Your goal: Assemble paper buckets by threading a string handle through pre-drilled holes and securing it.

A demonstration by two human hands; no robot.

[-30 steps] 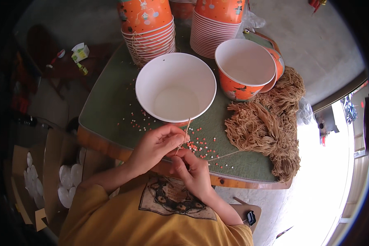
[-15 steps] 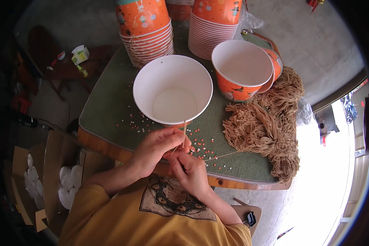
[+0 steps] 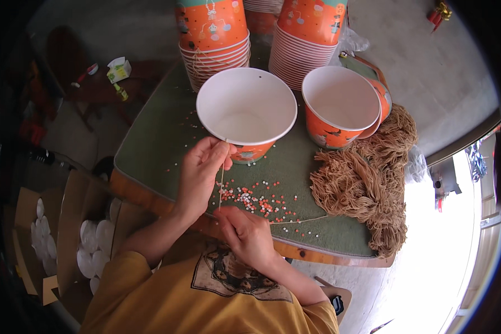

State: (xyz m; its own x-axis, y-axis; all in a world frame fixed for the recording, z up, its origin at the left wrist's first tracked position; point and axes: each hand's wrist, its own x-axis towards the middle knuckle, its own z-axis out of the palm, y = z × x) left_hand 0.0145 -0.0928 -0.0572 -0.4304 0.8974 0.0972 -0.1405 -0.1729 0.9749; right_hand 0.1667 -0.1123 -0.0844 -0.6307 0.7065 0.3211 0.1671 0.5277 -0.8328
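Observation:
A white-lined orange paper bucket point(image 3: 247, 106) stands on the table in front of me, with a small dark hole near its far rim. At its near rim my left hand point(image 3: 201, 170) is closed, pinching a thin tan cord point(image 3: 221, 183) against the edge. From there the cord runs down, drawn straight, to my right hand point(image 3: 245, 231), which is closed on it near the table's front edge. Beyond the right hand the cord trails right to a heap of tan cords point(image 3: 356, 178). Whether the left fingertips also grip the rim is hard to make out.
Small orange and white discs point(image 3: 250, 200) lie scattered on the green tabletop point(image 3: 156, 150). Two tall stacks of buckets point(image 3: 214, 33) stand behind. More buckets point(image 3: 339, 106) sit to the right. Cardboard boxes point(image 3: 67, 239) with white round pieces are at lower left.
My left hand has moved up to the bucket's near rim, away from my right hand. The cord between them is now stretched out, and the discs show more fully.

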